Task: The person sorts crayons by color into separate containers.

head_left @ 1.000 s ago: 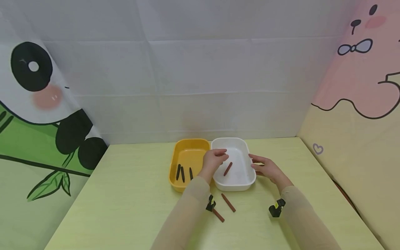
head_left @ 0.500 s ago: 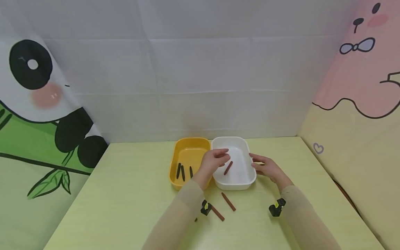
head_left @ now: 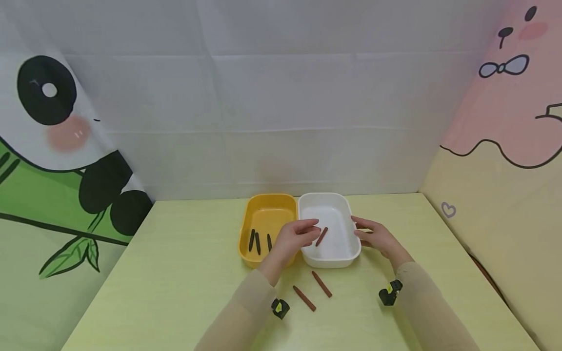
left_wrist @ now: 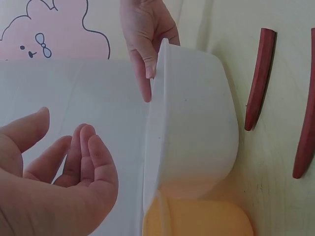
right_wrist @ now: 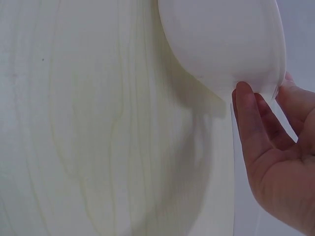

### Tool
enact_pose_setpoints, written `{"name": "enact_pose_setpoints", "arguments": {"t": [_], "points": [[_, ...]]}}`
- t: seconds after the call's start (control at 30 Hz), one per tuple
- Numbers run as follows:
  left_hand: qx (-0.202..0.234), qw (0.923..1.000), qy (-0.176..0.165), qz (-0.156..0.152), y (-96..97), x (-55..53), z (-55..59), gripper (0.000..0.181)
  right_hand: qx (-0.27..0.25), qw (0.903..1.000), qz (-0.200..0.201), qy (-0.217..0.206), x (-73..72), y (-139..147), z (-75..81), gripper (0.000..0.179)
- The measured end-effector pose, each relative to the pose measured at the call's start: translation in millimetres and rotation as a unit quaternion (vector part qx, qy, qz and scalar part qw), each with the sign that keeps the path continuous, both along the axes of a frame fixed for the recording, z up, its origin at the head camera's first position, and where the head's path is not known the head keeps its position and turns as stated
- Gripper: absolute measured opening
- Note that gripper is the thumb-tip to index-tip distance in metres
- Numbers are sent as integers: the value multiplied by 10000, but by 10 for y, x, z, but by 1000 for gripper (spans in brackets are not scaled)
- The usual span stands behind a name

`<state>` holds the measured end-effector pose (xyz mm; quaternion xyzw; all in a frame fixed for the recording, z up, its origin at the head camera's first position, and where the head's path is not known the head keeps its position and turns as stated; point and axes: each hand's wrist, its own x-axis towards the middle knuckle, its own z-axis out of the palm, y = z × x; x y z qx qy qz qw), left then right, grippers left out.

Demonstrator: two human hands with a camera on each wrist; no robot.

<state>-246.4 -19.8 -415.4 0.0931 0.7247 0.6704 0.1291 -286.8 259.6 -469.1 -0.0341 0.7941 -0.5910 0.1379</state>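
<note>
My left hand (head_left: 295, 240) hovers over the left rim of the white plastic tray (head_left: 347, 258), its fingers loosely bent and nothing between them. The left wrist view shows that hand (left_wrist: 64, 182) apart from the tray, thumb away from the fingers. One reddish-brown crayon (head_left: 322, 237) lies inside the white tray. At the tray's right rim my right hand (head_left: 381, 240) holds on; in the right wrist view its fingers (right_wrist: 248, 115) press the outer wall and the thumb is at the rim.
A yellow tray (head_left: 246, 214) touches the white one on the left, with several black crayons (head_left: 257, 243) inside. Two more reddish-brown crayons, a nearer one (head_left: 304, 298) and a farther one (head_left: 322, 284), lie on the table in front. A pale wall (head_left: 281, 156) stands behind.
My left hand has drawn slightly down and back toward me, its forearm shifting left and uncovering the nearer reddish-brown crayon on the table. The right hand keeps its place at the tray.
</note>
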Motion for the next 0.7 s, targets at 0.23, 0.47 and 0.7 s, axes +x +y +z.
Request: {"name": "enact_pose_setpoints", "arguments": {"t": [0.23, 0.47, 0.7], "points": [[-250, 9990, 364, -16, -190, 122, -25, 40, -61, 10000, -5, -9, 12, -7, 13, 54], [-546, 9952, 783, -207, -385, 204, -80, 41, -66, 10000, 14, 4, 5, -11, 1, 54], [-666, 9846, 1338, -904, -597, 251, -147, 43, -33, 10000, -1, 7, 7, -17, 0, 53]]}}
